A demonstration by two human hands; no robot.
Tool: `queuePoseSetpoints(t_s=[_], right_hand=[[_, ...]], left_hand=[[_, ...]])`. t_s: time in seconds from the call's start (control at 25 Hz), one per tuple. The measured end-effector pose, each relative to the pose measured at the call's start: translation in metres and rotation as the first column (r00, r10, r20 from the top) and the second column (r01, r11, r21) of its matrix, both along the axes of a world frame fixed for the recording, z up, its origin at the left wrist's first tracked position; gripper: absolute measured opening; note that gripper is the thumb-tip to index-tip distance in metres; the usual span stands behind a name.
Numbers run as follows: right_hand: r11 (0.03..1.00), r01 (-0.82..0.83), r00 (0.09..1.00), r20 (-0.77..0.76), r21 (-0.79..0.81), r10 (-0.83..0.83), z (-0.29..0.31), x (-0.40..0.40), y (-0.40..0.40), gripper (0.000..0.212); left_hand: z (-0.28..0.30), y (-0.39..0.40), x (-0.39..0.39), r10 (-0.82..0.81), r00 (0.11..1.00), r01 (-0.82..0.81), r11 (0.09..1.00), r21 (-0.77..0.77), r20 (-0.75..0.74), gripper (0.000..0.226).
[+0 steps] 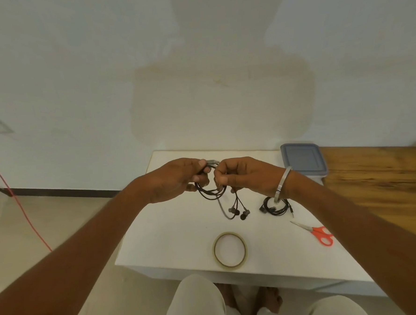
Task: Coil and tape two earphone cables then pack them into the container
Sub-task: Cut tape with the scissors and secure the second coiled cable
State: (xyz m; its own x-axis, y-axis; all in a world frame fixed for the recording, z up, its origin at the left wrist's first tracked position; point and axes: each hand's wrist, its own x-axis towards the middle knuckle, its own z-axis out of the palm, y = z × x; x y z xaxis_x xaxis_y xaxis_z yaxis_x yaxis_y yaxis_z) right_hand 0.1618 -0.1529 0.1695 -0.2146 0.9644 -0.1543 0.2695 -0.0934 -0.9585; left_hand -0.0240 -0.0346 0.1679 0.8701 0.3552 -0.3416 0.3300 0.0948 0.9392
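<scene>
Above the white table [172, 235] both hands hold one black earphone cable [213, 193] wound into a loop. My left hand [176, 178] grips the loop's left side and my right hand [247, 175] pinches its right side. A short pale strip, probably tape [212, 161], spans between the fingertips at the top. The earbuds [240, 212] dangle below the loop. A second black earphone cable [275, 207] lies coiled on the table to the right, partly hidden by my right wrist. The lidded grey container [303, 160] stands at the table's far right corner.
A roll of clear tape [229, 250] lies near the table's front edge. Orange-handled scissors [316, 232] lie at the right. A wooden surface [378, 178] adjoins the table on the right. A red cord [22, 212] runs down the floor at left.
</scene>
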Motion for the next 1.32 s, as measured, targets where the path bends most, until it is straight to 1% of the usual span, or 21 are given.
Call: queuePoseSetpoints(t_s=[0.08,0.12,0.2,0.24,0.32,0.4,0.52,0.56,0.68,0.8,0.88,0.96,1.08,1.2,1.28,1.32], right_hand=[[0.999,0.035,0.999,-0.002,0.001,-0.035,-0.007,0.001,-0.001,0.007],[0.998,0.069,0.998,-0.003,0.009,-0.069,-0.009,0.000,-0.002,0.007],[0.984,0.169,0.985,0.009,0.063,-0.170,-0.013,0.000,-0.004,0.006],[0.966,0.232,0.970,0.043,0.114,-0.238,-0.015,-0.001,-0.003,0.005],[0.915,0.354,0.917,0.123,0.191,-0.381,-0.020,-0.001,-0.002,0.004],[0.874,0.439,0.875,0.121,0.207,-0.468,-0.022,-0.002,-0.002,0.005],[0.829,0.489,0.848,0.076,0.270,-0.525,-0.024,-0.004,-0.003,0.005],[0.822,0.494,0.846,0.062,0.285,-0.530,-0.025,-0.003,-0.002,0.003],[0.833,0.462,0.867,0.041,0.303,-0.496,-0.027,-0.003,-0.002,0.009],[0.864,0.360,0.902,0.104,0.353,-0.419,-0.027,-0.004,-0.003,0.011],[0.878,0.311,0.915,0.135,0.365,-0.380,-0.028,-0.005,-0.004,0.021],[0.901,0.297,0.936,0.088,0.317,-0.340,-0.027,-0.006,-0.005,0.038],[0.913,0.340,0.937,0.001,0.227,-0.349,-0.023,-0.008,-0.005,0.058],[0.888,0.408,0.911,-0.025,0.214,-0.412,-0.021,-0.008,-0.006,0.063],[0.873,0.446,0.895,-0.069,0.198,-0.441,-0.022,-0.006,-0.006,0.065],[0.869,0.463,0.886,-0.108,0.177,-0.450,-0.023,-0.005,-0.006,0.066]], left_hand=[[-0.001,-0.001,-0.001,0.099,0.995,-0.098,0.994,-0.040,0.026,0.029],[-0.002,0.000,-0.001,0.140,0.990,-0.140,0.990,-0.018,0.018,0.029],[-0.003,-0.003,0.001,0.207,0.978,-0.205,0.976,0.076,-0.017,0.030],[-0.004,-0.004,0.003,0.235,0.972,-0.230,0.966,0.115,-0.029,0.031],[-0.006,-0.008,0.006,0.295,0.955,-0.289,0.948,0.132,-0.035,0.033],[-0.007,-0.011,0.009,0.334,0.942,-0.328,0.937,0.121,-0.036,0.033],[-0.009,-0.014,0.012,0.344,0.937,-0.324,0.922,0.212,-0.062,0.031],[-0.010,-0.016,0.013,0.338,0.939,-0.309,0.914,0.263,-0.070,0.031],[-0.012,-0.021,0.018,0.298,0.950,-0.240,0.887,0.394,-0.091,0.034],[-0.015,-0.024,0.021,0.240,0.966,-0.178,0.886,0.428,-0.094,0.037],[-0.014,-0.026,0.023,0.164,0.981,-0.103,0.891,0.443,-0.100,0.036],[-0.012,-0.029,0.025,0.074,0.994,-0.028,0.889,0.457,-0.084,0.033],[-0.010,-0.028,0.027,0.029,0.997,0.011,0.866,0.500,-0.072,0.032],[-0.013,-0.025,0.027,0.047,0.996,0.004,0.840,0.542,-0.080,0.028],[-0.015,-0.026,0.027,0.090,0.993,-0.042,0.865,0.500,-0.072,0.022],[-0.015,-0.027,0.027,0.117,0.991,-0.073,0.885,0.459,-0.069,0.024]])
